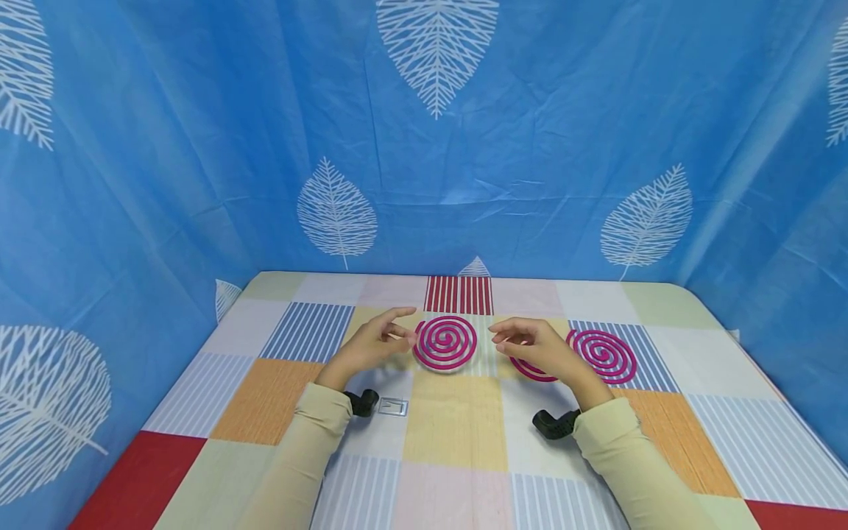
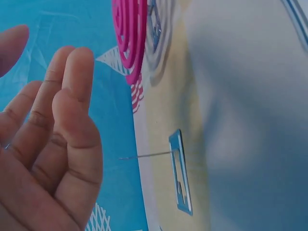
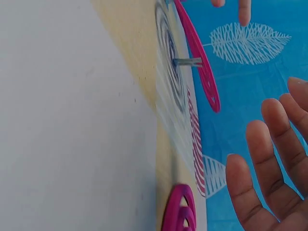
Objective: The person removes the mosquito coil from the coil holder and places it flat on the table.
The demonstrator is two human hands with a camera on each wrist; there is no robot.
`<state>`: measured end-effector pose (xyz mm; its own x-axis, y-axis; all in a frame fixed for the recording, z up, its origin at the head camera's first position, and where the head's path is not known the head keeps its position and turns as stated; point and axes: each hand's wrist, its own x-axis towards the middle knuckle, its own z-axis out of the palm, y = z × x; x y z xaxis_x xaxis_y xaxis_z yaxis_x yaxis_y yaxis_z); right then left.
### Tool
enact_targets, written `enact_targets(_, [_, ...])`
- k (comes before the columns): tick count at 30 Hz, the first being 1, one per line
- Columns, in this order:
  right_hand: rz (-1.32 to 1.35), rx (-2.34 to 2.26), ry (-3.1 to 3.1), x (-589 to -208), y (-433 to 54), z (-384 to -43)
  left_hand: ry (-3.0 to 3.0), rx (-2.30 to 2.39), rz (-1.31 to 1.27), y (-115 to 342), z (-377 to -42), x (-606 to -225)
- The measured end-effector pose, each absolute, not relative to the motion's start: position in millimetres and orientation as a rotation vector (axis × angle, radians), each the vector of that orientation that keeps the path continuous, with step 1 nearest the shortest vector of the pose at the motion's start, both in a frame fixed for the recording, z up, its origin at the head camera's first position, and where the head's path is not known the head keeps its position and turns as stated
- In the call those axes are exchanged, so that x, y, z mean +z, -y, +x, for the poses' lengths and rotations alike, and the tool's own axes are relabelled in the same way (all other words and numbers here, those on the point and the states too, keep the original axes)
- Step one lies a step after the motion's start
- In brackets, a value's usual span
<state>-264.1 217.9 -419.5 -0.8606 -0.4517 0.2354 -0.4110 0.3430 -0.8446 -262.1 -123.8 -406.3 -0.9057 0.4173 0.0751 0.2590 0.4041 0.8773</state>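
A magenta mosquito coil [image 1: 447,340] sits level on a thin metal stand [image 3: 187,62], raised above the tablecloth at the middle of the table. My left hand [image 1: 377,340] is at its left side, fingers relaxed, fingertips right by the rim in the head view. My right hand [image 1: 536,342] hovers to the right of the coil with loosely bent fingers and nothing in them. Beneath the right hand lies a second coil [image 1: 536,378], partly hidden by it. A third coil [image 1: 603,355] lies farther right. Near my left wrist a metal coil stand [image 1: 394,407] rests with its prong upright.
A patchwork-patterned cloth [image 1: 457,419] covers the table. Blue curtains [image 1: 464,199] with white leaf prints enclose the back and both sides. Black wrist cameras [image 1: 363,403] jut inward from both wrists, low over the cloth.
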Motion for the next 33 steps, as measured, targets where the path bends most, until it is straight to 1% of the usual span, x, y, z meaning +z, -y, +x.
enact_targets(9, [-0.752,-1.627,-2.509,-425.3,-203.4,-272.8,-2.556,1.361,0.522,126.2,-263.6,-409.8])
enact_targets(17, [-0.497,-1.673,-2.398,-429.4,-191.6,-276.4,-2.553,1.296,0.462,124.6,-262.5,-412.7])
enact_targets(21, [-0.426,-1.666,-2.359,-430.5,-186.8,-277.6,-2.530,1.264,0.422,121.9,-262.6,-413.8])
enact_targets(33, [-0.437,-1.605,-2.327,-431.7,-178.8,-280.5,-2.512,1.214,0.387,118.2,-262.7,-415.4])
